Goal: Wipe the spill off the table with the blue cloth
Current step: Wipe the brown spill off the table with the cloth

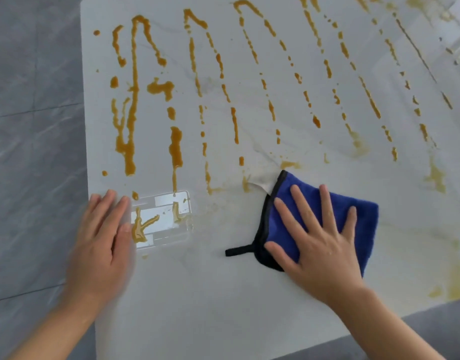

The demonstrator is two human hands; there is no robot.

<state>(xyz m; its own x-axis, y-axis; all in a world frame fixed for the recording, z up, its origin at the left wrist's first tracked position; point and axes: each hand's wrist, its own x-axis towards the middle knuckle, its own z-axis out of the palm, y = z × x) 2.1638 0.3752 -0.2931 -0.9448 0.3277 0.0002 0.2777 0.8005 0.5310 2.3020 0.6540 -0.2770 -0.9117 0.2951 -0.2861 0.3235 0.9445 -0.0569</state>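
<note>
White table (223, 294) — spill (130, 105) cut off above; right hand (317, 240) flat on blue cloth (364, 222); left hand (101, 240) blurred, spread.

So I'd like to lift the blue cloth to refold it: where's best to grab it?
Take the black loop tab at the blue cloth's near-left corner, coming from the left. It sticks out flat onto bare table, clear of the right hand pressing the cloth.

**A tiled room, likely a home dining or kitchen area**

A white marble-look table (223, 294) with faint grey veining fills the view. Grey stone-look floor tiles (34, 126) with thin grout lines run from 7 to 11 o'clock. Nothing else identifies the place more closely.
</note>
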